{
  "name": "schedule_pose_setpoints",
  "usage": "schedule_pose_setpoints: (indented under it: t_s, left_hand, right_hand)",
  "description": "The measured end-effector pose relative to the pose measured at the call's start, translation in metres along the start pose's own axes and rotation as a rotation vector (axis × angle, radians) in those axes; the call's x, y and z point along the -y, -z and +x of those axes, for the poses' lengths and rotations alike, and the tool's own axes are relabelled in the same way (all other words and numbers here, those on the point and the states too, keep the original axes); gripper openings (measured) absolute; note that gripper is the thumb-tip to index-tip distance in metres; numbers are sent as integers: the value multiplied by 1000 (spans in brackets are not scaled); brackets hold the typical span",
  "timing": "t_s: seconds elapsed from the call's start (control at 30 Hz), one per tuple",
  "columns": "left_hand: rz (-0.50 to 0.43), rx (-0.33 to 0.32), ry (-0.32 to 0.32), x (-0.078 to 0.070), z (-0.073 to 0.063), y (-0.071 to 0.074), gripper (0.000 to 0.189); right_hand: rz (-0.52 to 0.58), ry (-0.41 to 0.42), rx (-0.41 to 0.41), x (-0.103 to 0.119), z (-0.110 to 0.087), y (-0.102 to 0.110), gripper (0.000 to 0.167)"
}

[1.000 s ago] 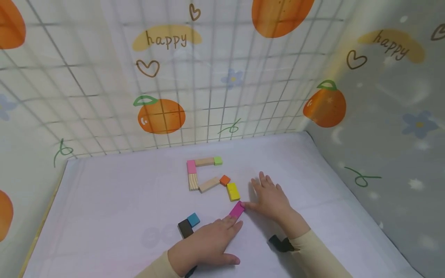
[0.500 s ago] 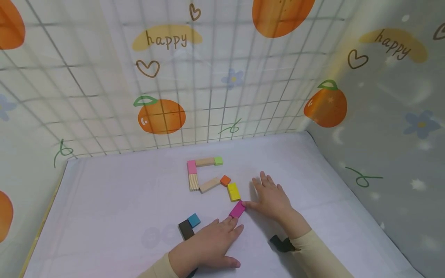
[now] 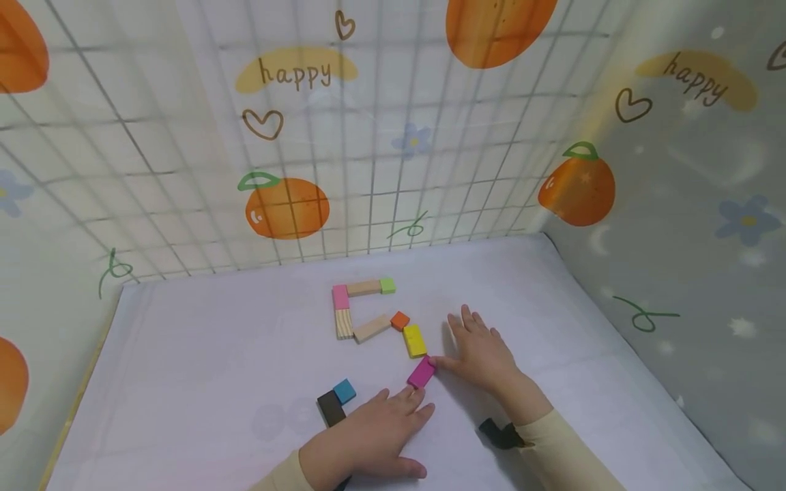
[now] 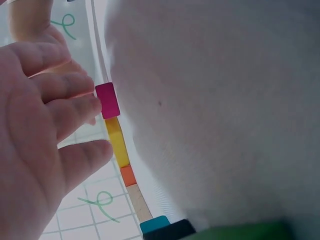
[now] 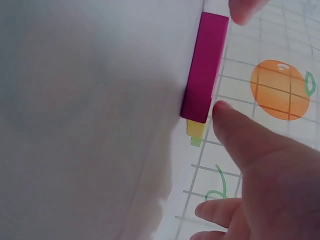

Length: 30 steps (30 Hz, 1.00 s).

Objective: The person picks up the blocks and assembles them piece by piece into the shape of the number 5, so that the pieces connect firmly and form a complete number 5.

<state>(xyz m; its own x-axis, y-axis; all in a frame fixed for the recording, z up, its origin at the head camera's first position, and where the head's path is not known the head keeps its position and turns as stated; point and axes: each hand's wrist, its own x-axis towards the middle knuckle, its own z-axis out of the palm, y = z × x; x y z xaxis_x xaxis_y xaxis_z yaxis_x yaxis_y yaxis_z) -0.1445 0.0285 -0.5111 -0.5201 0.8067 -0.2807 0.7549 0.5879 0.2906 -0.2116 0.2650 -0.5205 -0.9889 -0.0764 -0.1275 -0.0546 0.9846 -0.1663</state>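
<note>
A magenta block (image 3: 421, 372) lies slanted on the white tabletop. At its near end are the fingertips of my left hand (image 3: 381, 429), whose fingers are straight. My right hand (image 3: 485, 358) is spread, and its thumb is at the block's far right corner, seen close in the right wrist view. Just beyond the magenta block lies a yellow block (image 3: 415, 341), followed by a small orange block (image 3: 400, 320) and a plain wooden block (image 3: 372, 329). A striped wooden block (image 3: 344, 324), a pink block (image 3: 340, 297), another plain block (image 3: 364, 288) and a light green block (image 3: 387, 286) continue the bent line.
Left of my left hand, a blue block (image 3: 345, 391) touches a black block (image 3: 331, 408), partly hidden by that hand. A green thing (image 4: 250, 231) shows beside them in the left wrist view. A printed curtain (image 3: 368, 136) stands behind the table.
My left fingertips have drawn back slightly along the magenta block, so more of its near end shows. My right hand stays almost still. The whole head view has shifted a little.
</note>
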Motion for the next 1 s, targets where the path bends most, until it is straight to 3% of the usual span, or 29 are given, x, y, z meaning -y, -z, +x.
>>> schedule_pose_setpoints:
  t_s: [0.13,0.23,0.37,0.53,0.6,0.7,0.83,1.0]
  left_hand:
    - [20,-4,8,2,-2,-5,90]
    - [34,10,52,6,-12,-9,92]
    - [56,19,126,13,-42,-15,91]
    - [98,-53,243,26,-88,-30,98]
    - [101,-63,280,31,-100,-35,102]
    - [90,-79,277,35,-110,-38,101]
    - [52,-97,252,38,-115,-39,102]
    - [-56,-78,224,40,-113,-35,101]
  right_hand:
    - [2,9,-7,0,-1,0,102]
    - [9,20,-8,1,-2,1,101]
    - [31,29,1,2,-5,2,100]
    - [65,92,-27,7,-13,7,88]
    - [85,156,-40,14,-17,8,80]
    - [127,295,-57,30,-25,9,67]
    - [143,469,-59,57,-36,8,53]
    - [54,693,44,86,-45,-3,48]
